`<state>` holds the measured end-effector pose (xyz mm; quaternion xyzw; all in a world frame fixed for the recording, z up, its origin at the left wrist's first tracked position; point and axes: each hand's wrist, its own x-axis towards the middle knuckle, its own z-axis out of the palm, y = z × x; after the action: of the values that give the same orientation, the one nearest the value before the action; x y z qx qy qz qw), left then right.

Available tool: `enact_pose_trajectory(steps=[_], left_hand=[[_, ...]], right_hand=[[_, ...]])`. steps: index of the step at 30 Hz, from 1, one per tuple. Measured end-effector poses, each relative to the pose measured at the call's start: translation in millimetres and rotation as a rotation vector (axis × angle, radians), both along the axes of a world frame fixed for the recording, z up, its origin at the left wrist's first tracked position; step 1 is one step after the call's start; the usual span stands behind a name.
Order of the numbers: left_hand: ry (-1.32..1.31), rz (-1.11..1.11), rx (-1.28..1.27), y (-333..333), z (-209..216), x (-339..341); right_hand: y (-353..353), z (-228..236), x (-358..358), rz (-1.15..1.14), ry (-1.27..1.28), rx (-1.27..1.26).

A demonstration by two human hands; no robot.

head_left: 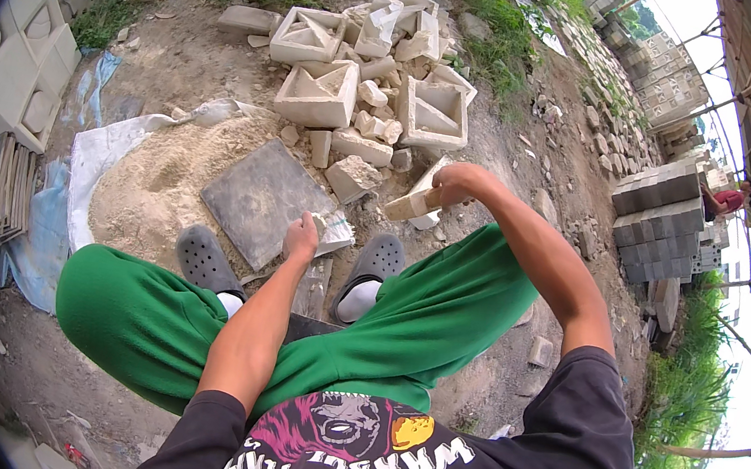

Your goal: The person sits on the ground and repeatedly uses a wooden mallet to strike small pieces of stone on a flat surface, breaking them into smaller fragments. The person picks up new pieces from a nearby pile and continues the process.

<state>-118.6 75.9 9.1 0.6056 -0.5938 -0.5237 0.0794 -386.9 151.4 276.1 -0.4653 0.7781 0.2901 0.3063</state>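
My left hand [302,236] is closed over the right edge of a dark square board [265,193], against a pale chunk with a frayed white side [334,233]. Whether the fingers grip that chunk or something hidden under them is unclear. My right hand [460,183], at the end of a bent arm, grips a tan, flat-sided piece of broken block [412,205] above the ground, right of my shoe. Between the hands lies a rough cream block fragment [352,178]. The board rests partly on a heap of sandy powder [156,170].
Cream ventilation blocks [316,92] and broken pieces are piled ahead. A white sheet [102,151] lies under the powder. Thin boards [2,185] lean at left beside stacked pale blocks [35,47]. Grey blocks [657,219] stand at right, near another person [729,200]. My grey clogs [380,259] flank the board.
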Motion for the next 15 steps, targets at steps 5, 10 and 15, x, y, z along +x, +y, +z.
enact_pose_trajectory(steps=[5,10,15], left_hand=[[0.004,-0.059,-0.002,-19.4,12.0,-10.0],[0.022,-0.146,-0.065,-40.4,29.2,-34.0],[-0.017,-0.272,-0.161,-72.3,40.5,-58.4]], right_hand=[[-35.8,15.4,-4.4,0.06,-0.082,0.065],[-61.2,34.8,0.3,0.228,0.02,-0.059],[-76.9,33.6,-13.4,0.179,0.022,-0.234]])
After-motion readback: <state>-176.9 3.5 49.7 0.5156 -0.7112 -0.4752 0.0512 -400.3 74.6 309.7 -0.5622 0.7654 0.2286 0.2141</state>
